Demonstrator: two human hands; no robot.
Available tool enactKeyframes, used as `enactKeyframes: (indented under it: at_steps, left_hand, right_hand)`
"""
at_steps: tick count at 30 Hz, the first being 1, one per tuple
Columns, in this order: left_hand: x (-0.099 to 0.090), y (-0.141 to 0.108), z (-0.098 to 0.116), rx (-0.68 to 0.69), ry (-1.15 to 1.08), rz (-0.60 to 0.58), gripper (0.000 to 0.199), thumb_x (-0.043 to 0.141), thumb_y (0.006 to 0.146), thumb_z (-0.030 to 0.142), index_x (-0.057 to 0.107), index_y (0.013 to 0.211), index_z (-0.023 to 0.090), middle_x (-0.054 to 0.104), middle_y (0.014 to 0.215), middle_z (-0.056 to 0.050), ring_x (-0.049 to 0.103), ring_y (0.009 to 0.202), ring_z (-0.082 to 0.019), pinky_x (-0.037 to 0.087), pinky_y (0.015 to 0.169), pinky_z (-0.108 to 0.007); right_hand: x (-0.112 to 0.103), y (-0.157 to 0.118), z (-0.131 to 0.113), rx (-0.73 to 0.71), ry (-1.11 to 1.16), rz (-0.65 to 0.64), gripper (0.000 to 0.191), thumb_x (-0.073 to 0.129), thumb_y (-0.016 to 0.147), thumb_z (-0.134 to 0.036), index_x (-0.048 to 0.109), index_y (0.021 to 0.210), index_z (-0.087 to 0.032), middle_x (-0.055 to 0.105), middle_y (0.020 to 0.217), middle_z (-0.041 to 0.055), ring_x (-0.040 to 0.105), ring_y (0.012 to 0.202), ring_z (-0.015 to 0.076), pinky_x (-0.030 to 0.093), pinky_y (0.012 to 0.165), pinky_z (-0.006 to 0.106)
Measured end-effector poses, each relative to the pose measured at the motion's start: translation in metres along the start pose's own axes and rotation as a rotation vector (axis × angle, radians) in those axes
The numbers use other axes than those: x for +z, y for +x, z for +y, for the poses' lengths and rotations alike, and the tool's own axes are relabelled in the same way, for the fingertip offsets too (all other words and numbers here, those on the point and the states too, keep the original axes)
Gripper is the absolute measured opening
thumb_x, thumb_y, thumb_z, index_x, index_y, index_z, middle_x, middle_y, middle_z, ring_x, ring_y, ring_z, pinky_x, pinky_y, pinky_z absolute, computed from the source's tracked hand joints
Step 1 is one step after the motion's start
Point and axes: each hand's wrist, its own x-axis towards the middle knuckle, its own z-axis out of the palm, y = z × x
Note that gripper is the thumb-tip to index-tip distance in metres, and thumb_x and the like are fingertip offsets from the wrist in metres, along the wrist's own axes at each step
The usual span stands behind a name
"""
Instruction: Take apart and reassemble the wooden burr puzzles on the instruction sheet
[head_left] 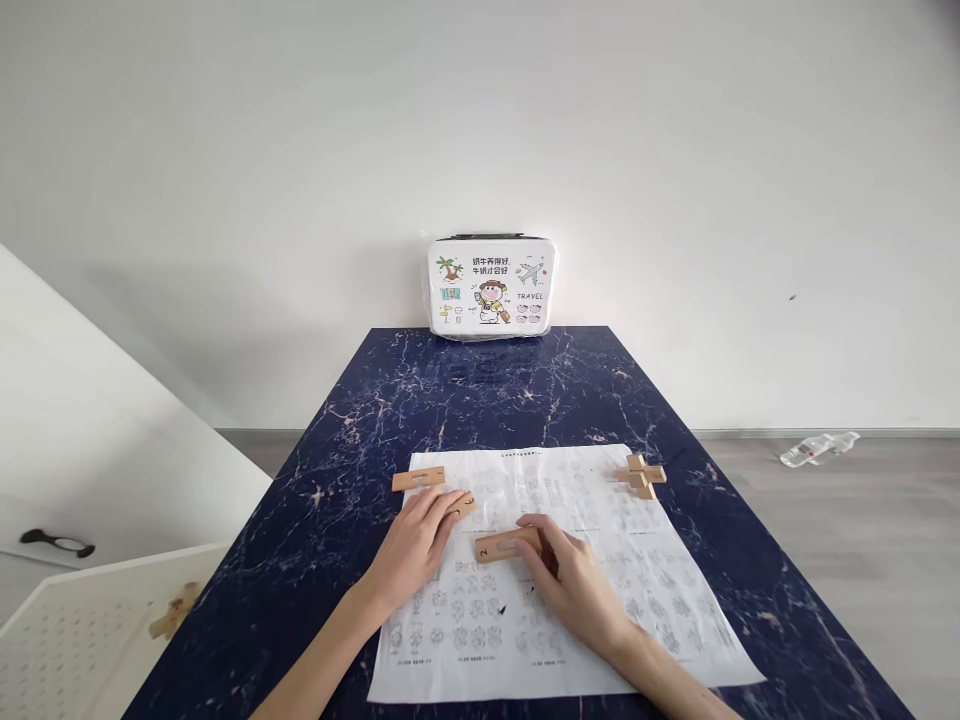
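A large printed sheet (555, 620) with rows of small drawings lies on the dark blue table. My left hand (412, 545) rests on the sheet's left part, its fingers closed on a numbered wooden puzzle piece (465, 505) that they partly cover. At the sheet's middle, my right hand (574, 580) grips the right end of a notched wooden puzzle piece (495, 547) marked 2. Another slotted wooden piece (418, 479) lies across the upper left corner of the sheet. Several pieces joined into a wooden cross (643, 476) sit at the upper right corner.
The marbled table (495, 390) runs back to a white wall, where a white case (492, 288) with cartoon prints stands upright. Down on the left is a white basket (112, 570) with a brown item (174, 612) inside. A clear plastic bottle (817, 449) lies on the floor at right.
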Motion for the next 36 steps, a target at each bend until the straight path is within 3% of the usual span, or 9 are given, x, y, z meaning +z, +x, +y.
enactKeyframes:
  at_steps: [8, 12, 18, 24, 28, 33, 36]
  left_hand:
    - [0.001, 0.002, 0.001, 0.037, 0.050, 0.037, 0.029, 0.048, 0.112, 0.033, 0.061, 0.138, 0.027, 0.066, 0.123, -0.009, 0.067, 0.116, -0.029, 0.059, 0.099, -0.048]
    - [0.002, 0.000, 0.000, 0.041, 0.049, 0.019, 0.031, 0.056, 0.109, 0.038, 0.061, 0.138, 0.028, 0.067, 0.125, -0.010, 0.067, 0.117, -0.031, 0.059, 0.098, -0.048]
    - [0.004, 0.000, -0.004, 0.025, 0.022, 0.021, 0.027, 0.056, 0.109, 0.030, 0.060, 0.136, 0.028, 0.068, 0.128, -0.008, 0.065, 0.121, -0.030, 0.058, 0.102, -0.049]
    - [0.000, 0.000, 0.005, 0.081, 0.008, 0.030, 0.028, 0.055, 0.110, 0.031, 0.059, 0.138, 0.028, 0.067, 0.129, -0.010, 0.064, 0.122, -0.030, 0.055, 0.105, -0.050]
    - [-0.004, 0.000, 0.016, 0.165, -0.028, -0.064, 0.026, 0.057, 0.110, 0.033, 0.062, 0.135, 0.027, 0.068, 0.129, -0.009, 0.063, 0.125, -0.029, 0.053, 0.108, -0.048]
    - [-0.004, -0.001, 0.023, 0.228, -0.020, -0.187, 0.037, 0.068, 0.104, 0.042, 0.063, 0.137, 0.026, 0.067, 0.135, -0.011, 0.059, 0.132, -0.034, 0.052, 0.110, -0.052]
    - [-0.003, -0.002, 0.023, 0.231, -0.019, -0.206, 0.035, 0.069, 0.103, 0.036, 0.064, 0.137, 0.027, 0.068, 0.135, -0.011, 0.059, 0.133, -0.035, 0.052, 0.111, -0.054]
  right_hand:
    - [0.004, -0.002, 0.005, -0.116, -0.091, -0.054, 0.035, 0.048, 0.112, -0.036, 0.053, 0.144, -0.024, 0.068, 0.110, 0.0085, 0.063, 0.054, 0.0140, 0.057, 0.052, 0.031]
    - [0.006, -0.002, 0.008, -0.178, -0.159, -0.055, 0.035, 0.047, 0.112, -0.034, 0.053, 0.145, -0.023, 0.066, 0.121, 0.0122, 0.062, 0.052, 0.0123, 0.058, 0.049, 0.031]
    - [0.005, -0.001, 0.007, -0.224, -0.230, -0.086, 0.033, 0.043, 0.113, -0.031, 0.054, 0.143, -0.024, 0.067, 0.124, 0.0124, 0.072, 0.065, 0.0178, 0.059, 0.051, 0.031]
    - [0.002, 0.000, 0.005, -0.195, -0.146, -0.096, 0.032, 0.046, 0.111, -0.025, 0.054, 0.142, -0.025, 0.069, 0.126, 0.0112, 0.075, 0.072, 0.0192, 0.061, 0.056, 0.031]
    - [-0.001, 0.001, 0.003, -0.166, -0.061, -0.119, 0.030, 0.049, 0.109, -0.023, 0.055, 0.139, -0.026, 0.070, 0.125, 0.0097, 0.073, 0.074, 0.0189, 0.062, 0.063, 0.033]
    - [-0.005, 0.001, -0.001, -0.066, 0.165, -0.194, 0.033, 0.052, 0.108, -0.025, 0.054, 0.141, -0.027, 0.074, 0.103, 0.0044, 0.069, 0.067, 0.0165, 0.060, 0.062, 0.030]
    - [-0.008, 0.002, -0.002, -0.016, 0.228, -0.138, 0.026, 0.051, 0.109, -0.030, 0.059, 0.133, -0.026, 0.074, 0.106, 0.0067, 0.069, 0.068, 0.0170, 0.059, 0.060, 0.030]
